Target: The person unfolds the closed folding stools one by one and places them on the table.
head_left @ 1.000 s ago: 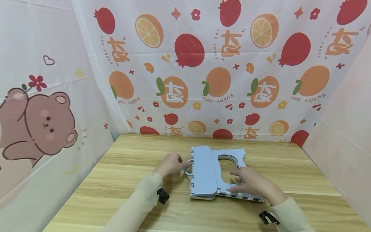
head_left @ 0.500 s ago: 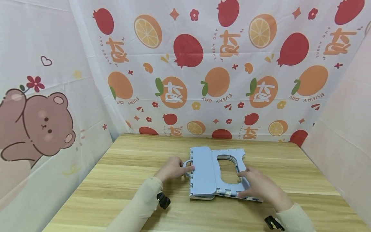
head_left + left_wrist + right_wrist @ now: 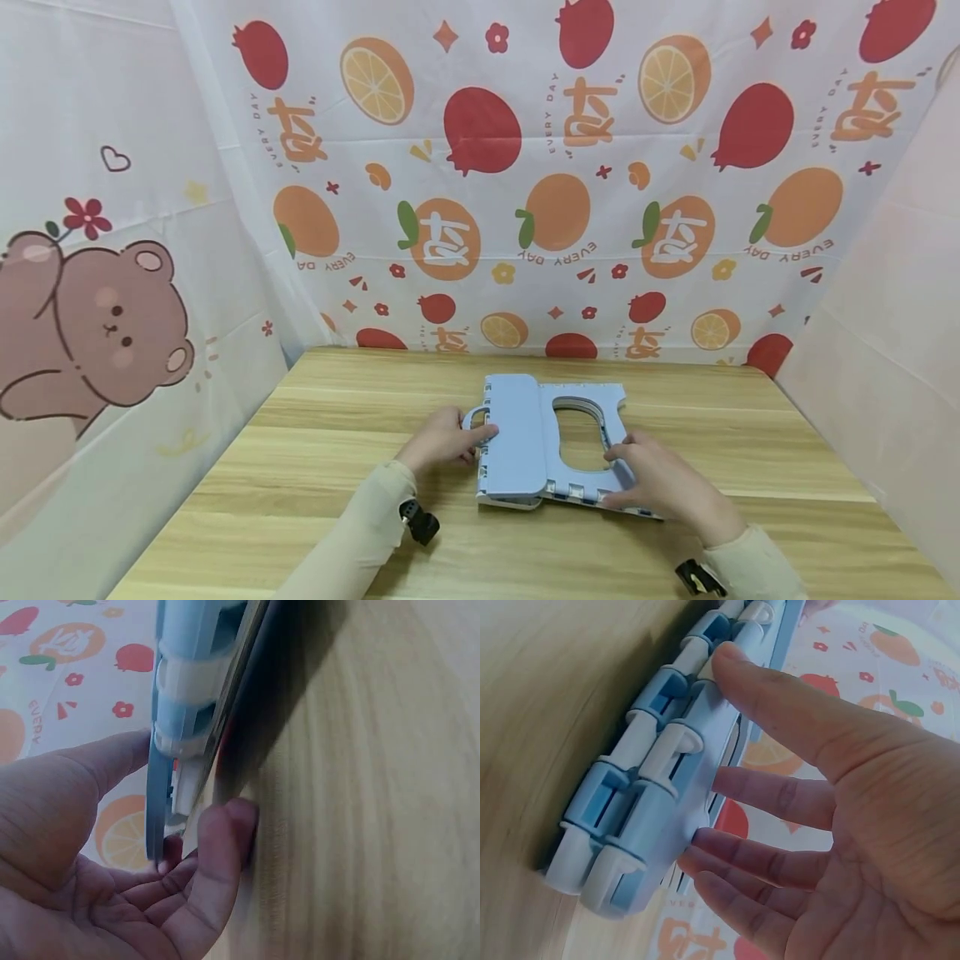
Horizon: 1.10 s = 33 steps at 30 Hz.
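A light-blue and white folding step stool (image 3: 517,437) lies collapsed on the table, its broad top panel at the left and its legs with an oval cut-out at the right. My left hand (image 3: 441,439) grips the stool's left edge by the carry handle (image 3: 468,419). The left wrist view shows the thumb on the upper face and curled fingers below the edge. Over the leg end, my right hand (image 3: 666,479) spreads thumb and fingers. In the right wrist view, the thumb rests by the white hinge joints (image 3: 634,739) and mostly straight fingers touch the leg panel.
The stool lies on a wood-grain table (image 3: 322,467). A fruit-print cloth (image 3: 480,225) hangs behind it, with pale cloths at both sides, the left one (image 3: 150,308) showing a bear. Each wrist carries a black strap device (image 3: 420,523).
The left thumb has moved from the handle onto the top panel's edge. The stool has shifted slightly left, with both hands following. The right hand first drew back rightward a little.
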{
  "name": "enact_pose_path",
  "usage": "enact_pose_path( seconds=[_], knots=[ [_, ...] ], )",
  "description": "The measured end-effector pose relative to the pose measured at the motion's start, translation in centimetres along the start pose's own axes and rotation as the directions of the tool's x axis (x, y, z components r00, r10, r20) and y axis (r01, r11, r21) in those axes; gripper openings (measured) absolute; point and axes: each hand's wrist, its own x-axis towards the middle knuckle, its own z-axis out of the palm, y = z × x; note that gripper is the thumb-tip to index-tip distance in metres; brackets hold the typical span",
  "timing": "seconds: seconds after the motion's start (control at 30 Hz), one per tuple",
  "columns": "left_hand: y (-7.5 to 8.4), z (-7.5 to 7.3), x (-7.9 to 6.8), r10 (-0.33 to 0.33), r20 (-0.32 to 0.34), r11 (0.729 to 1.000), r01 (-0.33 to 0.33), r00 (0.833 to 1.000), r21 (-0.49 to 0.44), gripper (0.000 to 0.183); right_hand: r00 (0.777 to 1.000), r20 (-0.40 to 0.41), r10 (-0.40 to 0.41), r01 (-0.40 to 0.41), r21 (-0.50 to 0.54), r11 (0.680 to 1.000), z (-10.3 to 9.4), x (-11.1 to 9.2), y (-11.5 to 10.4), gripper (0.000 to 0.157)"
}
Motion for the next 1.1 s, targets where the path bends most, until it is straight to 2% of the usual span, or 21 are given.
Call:
enact_pose_path(
  seconds=[0.23,0.5,0.67,0.83,0.93,1.1],
  knots=[
    [0.3,-0.8,-0.3,-0.016,-0.040,0.991,0.011,0.999,-0.136,0.038,0.996,-0.018,-0.084,0.083,-0.011,0.996,0.3,0.2,-1.0,0.059],
    [1.3,-1.9,-0.7,-0.045,-0.080,0.961,0.021,0.996,-0.276,0.047,0.992,-0.047,-0.117,0.115,-0.031,0.993,0.6,0.6,-1.8,0.054],
    [2.1,-2.8,-1.1,-0.042,-0.112,0.963,0.010,0.993,-0.270,0.044,0.992,-0.047,-0.116,0.115,-0.024,0.993,0.7,0.9,-2.0,0.052],
    [2.9,-3.6,-1.4,-0.045,-0.144,0.969,0.009,0.989,-0.247,0.039,0.983,-0.055,-0.175,0.172,-0.054,0.984,0.8,1.2,-2.1,0.051],
    [3.4,-4.0,-1.6,-0.047,-0.158,0.965,0.003,0.986,-0.264,0.038,0.978,-0.064,-0.200,0.197,-0.055,0.979,0.8,1.5,-2.2,0.051],
    [4.4,-4.7,-2.0,-0.008,-0.162,0.951,-0.043,0.987,-0.307,0.036,0.977,-0.078,-0.200,0.197,-0.038,0.980,0.9,1.8,-2.4,0.054]
  ],
)
